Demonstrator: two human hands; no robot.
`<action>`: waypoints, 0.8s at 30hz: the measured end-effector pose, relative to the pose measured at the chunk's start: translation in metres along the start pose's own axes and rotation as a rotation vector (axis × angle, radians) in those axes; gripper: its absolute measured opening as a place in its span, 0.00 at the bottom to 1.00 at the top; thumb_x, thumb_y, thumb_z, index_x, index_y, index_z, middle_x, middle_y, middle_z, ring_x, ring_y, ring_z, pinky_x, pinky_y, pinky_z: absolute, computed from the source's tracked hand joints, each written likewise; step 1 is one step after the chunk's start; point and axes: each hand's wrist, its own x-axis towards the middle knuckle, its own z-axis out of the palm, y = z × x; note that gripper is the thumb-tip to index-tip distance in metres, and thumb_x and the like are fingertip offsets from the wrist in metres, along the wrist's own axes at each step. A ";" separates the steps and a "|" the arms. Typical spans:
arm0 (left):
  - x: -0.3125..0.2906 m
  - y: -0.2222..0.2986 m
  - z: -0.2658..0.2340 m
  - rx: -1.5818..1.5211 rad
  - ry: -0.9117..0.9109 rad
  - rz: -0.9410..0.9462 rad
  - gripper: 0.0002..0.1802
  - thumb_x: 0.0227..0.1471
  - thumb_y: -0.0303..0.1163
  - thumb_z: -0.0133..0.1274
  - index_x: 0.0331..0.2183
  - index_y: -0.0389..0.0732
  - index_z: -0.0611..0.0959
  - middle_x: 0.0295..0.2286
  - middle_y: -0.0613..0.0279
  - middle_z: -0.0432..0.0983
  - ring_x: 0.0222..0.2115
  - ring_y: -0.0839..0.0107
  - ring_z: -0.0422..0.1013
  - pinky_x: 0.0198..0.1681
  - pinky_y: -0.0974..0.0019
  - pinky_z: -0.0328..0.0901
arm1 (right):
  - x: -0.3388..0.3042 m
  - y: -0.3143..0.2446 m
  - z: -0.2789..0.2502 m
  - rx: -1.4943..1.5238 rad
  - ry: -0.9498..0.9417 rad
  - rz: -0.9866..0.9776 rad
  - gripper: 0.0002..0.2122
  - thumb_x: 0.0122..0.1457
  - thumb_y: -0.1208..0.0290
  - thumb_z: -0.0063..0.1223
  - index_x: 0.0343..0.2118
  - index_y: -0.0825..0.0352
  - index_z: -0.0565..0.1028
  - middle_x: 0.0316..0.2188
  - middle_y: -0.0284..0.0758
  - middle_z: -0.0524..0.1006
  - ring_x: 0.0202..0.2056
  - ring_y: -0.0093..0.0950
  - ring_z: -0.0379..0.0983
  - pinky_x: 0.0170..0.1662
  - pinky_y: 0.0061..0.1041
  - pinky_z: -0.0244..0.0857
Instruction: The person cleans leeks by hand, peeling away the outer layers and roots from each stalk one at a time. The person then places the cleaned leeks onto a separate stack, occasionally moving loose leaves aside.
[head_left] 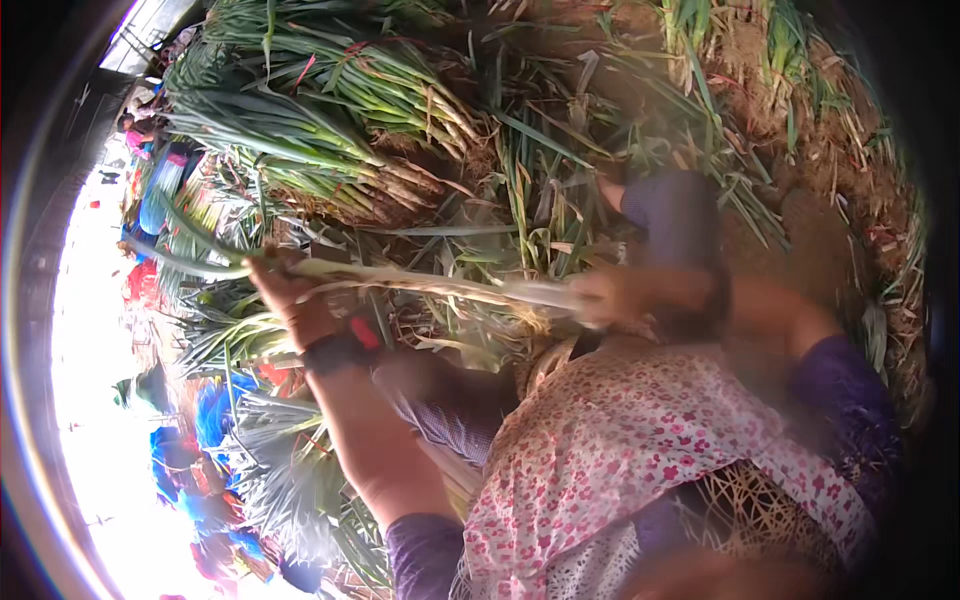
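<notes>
A long green onion [400, 277] stretches across the middle of the view, its green leaves on the left and its pale stem toward the right. My left hand [292, 300] is closed around it where the leaves begin, with a dark band on that wrist. At the stem's far right end is my right hand [615, 295], blurred by motion, its fingers apparently closed on the pale end. Dry outer skin hangs loosely along the stem. A whitish streak beside the right fingers is too smeared to make out.
Bundles of green onions [320, 150] with red ties lie piled at the upper left. Loose leaves and peelings [540, 190] cover the soil ahead. More bundles [295, 480] stand along the left. A floral cloth [620, 430] spreads below my hands. People [140, 135] are at the far left.
</notes>
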 end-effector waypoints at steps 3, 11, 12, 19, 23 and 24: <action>0.018 0.048 -0.041 0.055 0.048 0.124 0.23 0.50 0.56 0.43 0.26 0.45 0.70 0.15 0.66 0.63 0.15 0.76 0.60 0.19 0.70 0.60 | -0.047 0.101 0.001 -0.140 0.004 0.241 0.16 0.50 0.64 0.50 0.41 0.67 0.69 0.28 0.40 0.73 0.31 0.30 0.70 0.38 0.30 0.63; -0.051 -0.036 0.088 -0.319 -0.432 -0.104 0.25 0.54 0.53 0.38 0.45 0.45 0.71 0.21 0.67 0.66 0.22 0.73 0.63 0.30 0.64 0.61 | 0.056 -0.064 -0.067 -0.053 0.508 -0.417 0.21 0.49 0.76 0.55 0.49 0.67 0.66 0.49 0.41 0.68 0.47 0.27 0.68 0.45 0.27 0.65; -0.062 -0.048 0.104 -0.397 -0.446 -0.140 0.26 0.54 0.53 0.38 0.46 0.45 0.70 0.21 0.67 0.66 0.22 0.73 0.63 0.32 0.62 0.61 | 0.075 -0.079 -0.067 0.145 0.483 -0.469 0.20 0.50 0.76 0.54 0.48 0.67 0.67 0.48 0.40 0.69 0.46 0.26 0.69 0.46 0.27 0.65; -0.074 -0.088 0.125 -0.316 -0.563 -0.136 0.29 0.51 0.52 0.46 0.52 0.51 0.64 0.24 0.67 0.66 0.32 0.70 0.64 0.41 0.64 0.62 | 0.095 -0.125 -0.067 -0.067 0.667 -0.535 0.10 0.47 0.71 0.58 0.33 0.68 0.76 0.28 0.37 0.77 0.31 0.23 0.74 0.35 0.22 0.66; -0.069 -0.084 0.122 -0.302 -0.560 -0.185 0.27 0.53 0.51 0.44 0.48 0.44 0.66 0.27 0.64 0.68 0.32 0.69 0.65 0.41 0.63 0.62 | 0.090 -0.126 -0.067 -0.134 0.703 -0.582 0.07 0.48 0.73 0.57 0.30 0.67 0.76 0.25 0.36 0.77 0.29 0.24 0.74 0.33 0.23 0.66; -0.070 -0.091 0.138 -0.292 -0.609 -0.268 0.25 0.54 0.51 0.42 0.46 0.41 0.67 0.29 0.62 0.69 0.32 0.68 0.65 0.42 0.63 0.62 | 0.079 -0.120 -0.075 -0.146 0.691 -0.573 0.06 0.48 0.73 0.56 0.30 0.67 0.75 0.25 0.36 0.76 0.29 0.24 0.73 0.33 0.23 0.65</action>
